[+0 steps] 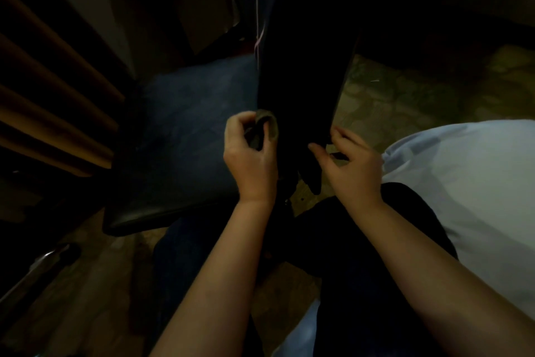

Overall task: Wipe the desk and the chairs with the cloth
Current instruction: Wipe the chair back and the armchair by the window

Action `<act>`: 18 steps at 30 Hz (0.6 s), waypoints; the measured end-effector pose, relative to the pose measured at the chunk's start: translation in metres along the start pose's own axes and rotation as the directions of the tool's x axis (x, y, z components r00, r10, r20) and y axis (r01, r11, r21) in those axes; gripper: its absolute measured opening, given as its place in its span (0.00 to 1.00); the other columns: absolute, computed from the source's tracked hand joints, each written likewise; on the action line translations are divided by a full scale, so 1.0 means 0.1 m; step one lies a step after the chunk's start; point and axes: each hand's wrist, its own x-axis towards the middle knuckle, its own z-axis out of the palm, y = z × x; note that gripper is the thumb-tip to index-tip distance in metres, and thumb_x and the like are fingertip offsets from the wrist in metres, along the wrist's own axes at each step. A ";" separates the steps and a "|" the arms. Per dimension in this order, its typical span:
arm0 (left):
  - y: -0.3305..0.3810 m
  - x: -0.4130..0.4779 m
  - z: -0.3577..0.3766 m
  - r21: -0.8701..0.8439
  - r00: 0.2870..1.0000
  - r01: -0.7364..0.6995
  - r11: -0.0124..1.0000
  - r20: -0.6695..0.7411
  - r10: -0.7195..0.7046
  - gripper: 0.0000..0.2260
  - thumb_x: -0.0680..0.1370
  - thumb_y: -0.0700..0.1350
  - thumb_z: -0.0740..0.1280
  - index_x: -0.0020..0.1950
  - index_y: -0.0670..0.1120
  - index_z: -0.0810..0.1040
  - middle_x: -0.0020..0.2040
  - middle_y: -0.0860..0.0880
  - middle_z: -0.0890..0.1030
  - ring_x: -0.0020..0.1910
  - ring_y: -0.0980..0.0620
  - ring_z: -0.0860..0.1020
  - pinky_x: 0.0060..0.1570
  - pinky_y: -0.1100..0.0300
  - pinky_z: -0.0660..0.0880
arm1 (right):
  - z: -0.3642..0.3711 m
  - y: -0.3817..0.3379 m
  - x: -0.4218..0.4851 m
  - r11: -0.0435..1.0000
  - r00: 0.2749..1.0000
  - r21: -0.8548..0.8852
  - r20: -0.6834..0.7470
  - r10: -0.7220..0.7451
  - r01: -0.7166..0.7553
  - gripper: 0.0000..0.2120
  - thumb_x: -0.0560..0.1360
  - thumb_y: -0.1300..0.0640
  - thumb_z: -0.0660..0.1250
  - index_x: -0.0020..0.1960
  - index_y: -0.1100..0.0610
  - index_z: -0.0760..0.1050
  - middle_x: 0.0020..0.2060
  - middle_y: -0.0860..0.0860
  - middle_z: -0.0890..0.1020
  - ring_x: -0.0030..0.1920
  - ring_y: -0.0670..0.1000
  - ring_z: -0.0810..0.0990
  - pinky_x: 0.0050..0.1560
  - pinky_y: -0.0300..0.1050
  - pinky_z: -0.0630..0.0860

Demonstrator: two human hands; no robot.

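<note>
Left hand (250,154) fingers gripping cloth (265,128), right hand (353,165) fingers spread loose, beside dark chair back (304,81)

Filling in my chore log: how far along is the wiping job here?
Done: nothing provable; the dim light hides what is already wiped. In hand: the left hand grips the bunched cloth at the edge of the dark chair back, the right hand open by its other edge. Left, probably: the blue seat, plus the desk, which I cannot make out here.
</note>
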 end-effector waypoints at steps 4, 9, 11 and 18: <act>-0.24 -0.11 0.07 0.028 0.998 0.056 0.998 0.018 -0.056 0.03 0.76 0.37 0.68 0.47 0.42 0.75 0.46 0.46 0.77 0.46 0.51 0.78 0.50 0.52 0.78 | 0.01 -0.02 0.00 1.000 1.000 -0.003 -0.012 0.013 -0.013 0.24 0.75 0.43 0.66 0.64 0.56 0.78 0.54 0.48 0.82 0.48 0.48 0.83 0.44 0.51 0.81; -0.45 -0.33 0.13 0.189 0.971 0.110 0.976 0.191 -0.146 0.07 0.73 0.34 0.70 0.43 0.44 0.74 0.42 0.45 0.78 0.41 0.50 0.77 0.46 0.50 0.76 | -0.01 -0.06 0.02 0.999 0.999 0.021 -0.017 0.044 -0.044 0.23 0.74 0.42 0.66 0.62 0.56 0.80 0.48 0.50 0.82 0.41 0.52 0.81 0.40 0.58 0.79; -0.46 -0.37 0.12 0.155 0.974 0.157 0.975 0.137 -0.179 0.06 0.73 0.36 0.69 0.42 0.45 0.75 0.40 0.45 0.79 0.40 0.49 0.78 0.45 0.47 0.76 | -0.02 -0.05 0.02 0.998 0.999 0.026 -0.014 0.051 -0.050 0.23 0.74 0.42 0.66 0.61 0.56 0.80 0.47 0.48 0.82 0.42 0.50 0.81 0.41 0.58 0.79; 0.05 -0.08 0.01 -0.073 0.996 0.003 0.997 -0.092 -0.010 0.02 0.76 0.40 0.69 0.46 0.44 0.77 0.43 0.47 0.79 0.43 0.50 0.79 0.45 0.53 0.78 | 0.00 0.03 0.02 0.998 0.998 0.029 0.011 0.063 -0.064 0.18 0.76 0.51 0.70 0.63 0.57 0.79 0.48 0.47 0.81 0.49 0.43 0.80 0.45 0.45 0.81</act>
